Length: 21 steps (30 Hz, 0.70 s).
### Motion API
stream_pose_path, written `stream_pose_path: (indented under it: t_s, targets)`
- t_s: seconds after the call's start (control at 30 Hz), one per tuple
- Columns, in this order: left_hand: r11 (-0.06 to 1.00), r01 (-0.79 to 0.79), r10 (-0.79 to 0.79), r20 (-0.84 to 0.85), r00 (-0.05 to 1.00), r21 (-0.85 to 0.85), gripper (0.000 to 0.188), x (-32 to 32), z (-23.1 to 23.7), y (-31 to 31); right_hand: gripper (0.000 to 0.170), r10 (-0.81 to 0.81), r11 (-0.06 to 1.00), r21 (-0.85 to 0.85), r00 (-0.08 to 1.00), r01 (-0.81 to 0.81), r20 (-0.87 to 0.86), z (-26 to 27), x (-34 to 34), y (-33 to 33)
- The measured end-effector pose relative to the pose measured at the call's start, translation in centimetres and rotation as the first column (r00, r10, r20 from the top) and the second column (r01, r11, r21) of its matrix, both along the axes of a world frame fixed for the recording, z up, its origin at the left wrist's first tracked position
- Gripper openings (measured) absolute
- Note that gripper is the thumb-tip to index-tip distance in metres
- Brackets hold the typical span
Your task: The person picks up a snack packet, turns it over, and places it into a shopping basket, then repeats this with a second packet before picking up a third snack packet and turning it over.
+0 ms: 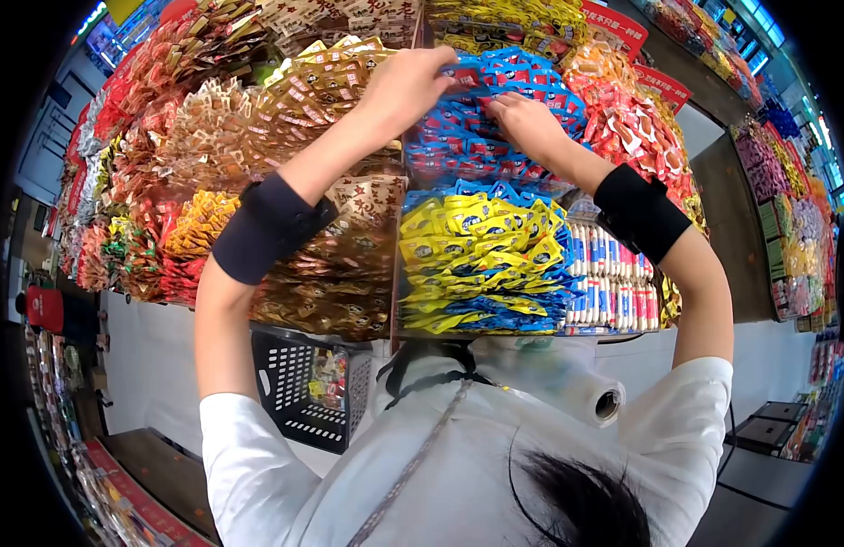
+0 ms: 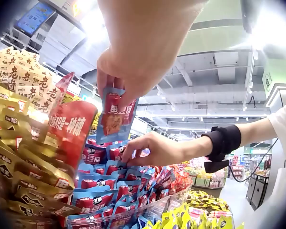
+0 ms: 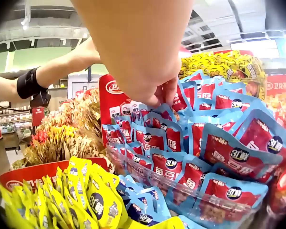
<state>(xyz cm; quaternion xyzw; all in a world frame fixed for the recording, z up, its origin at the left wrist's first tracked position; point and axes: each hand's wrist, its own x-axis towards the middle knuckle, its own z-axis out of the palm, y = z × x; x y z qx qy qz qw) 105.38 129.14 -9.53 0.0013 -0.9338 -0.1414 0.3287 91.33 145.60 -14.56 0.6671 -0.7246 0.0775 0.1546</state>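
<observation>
My left hand (image 1: 406, 89) pinches a blue-and-red snack packet (image 2: 116, 117) by its top edge, holding it upright above the bin of similar packets. Lower and to the right, my right hand (image 1: 534, 129) reaches into the same bin. Its thumb and fingertips (image 3: 170, 90) pinch at a blue-edged packet in the back rows; the palm hides part of that packet in the right wrist view. The other blue-and-red packets (image 3: 233, 155) stand in tight rows behind a clear plastic divider (image 3: 181, 191).
Yellow packets (image 1: 477, 242) fill the bin nearest me, with white-wrapped sticks (image 1: 613, 278) to their right. Gold-brown packets (image 1: 326, 283) lie left of the divider. A black basket (image 1: 290, 387) holding snacks stands below the display's front edge. Red sign boards (image 2: 74, 129) rise between sections.
</observation>
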Motion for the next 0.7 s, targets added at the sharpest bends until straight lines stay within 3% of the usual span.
stream_pose_path:
  t_s: [0.17, 0.27, 0.37, 0.47, 0.67, 0.7]
  targets:
    - [0.995, 0.058, -0.056, 0.022, 0.998, -0.080, 0.020, -2.0, -1.8, 0.4, 0.019, 0.020, 1.000, -0.001, 0.994, -0.020, 0.105, 0.2, 0.3, 1.2]
    - [0.995, 0.049, -0.036, 0.146, 0.989, -0.086, 0.021, -2.5, -1.9, 0.8, 0.023, 0.031, 1.000, -0.007, 0.985, -0.030, 0.167, -0.1, 0.4, 1.6]
    - [0.996, 0.028, -0.012, 0.192, 0.981, -0.080, 0.021, -3.6, -2.7, 0.6, 0.023, 0.114, 0.992, -0.073, 0.986, -0.106, 0.120, -0.1, 0.5, 1.8]
    - [0.999, 0.037, -0.030, 0.209, 0.977, -0.030, 0.019, -4.6, -3.4, 0.4, 0.026, 0.089, 0.996, -0.029, 0.981, -0.085, 0.172, 0.0, 0.7, 1.8]
    - [0.997, -0.052, 0.069, 0.495, 0.866, -0.048, 0.012, -6.7, -3.1, 1.0, 0.029, 0.074, 0.997, 0.016, 0.991, -0.076, 0.109, 0.3, 1.1, 1.8]
    - [0.998, -0.054, 0.067, 0.480, 0.875, -0.040, 0.011, -7.1, -3.5, 0.9, 0.030, 0.067, 0.997, 0.017, 0.994, -0.069, 0.084, 0.3, 1.2, 1.9]
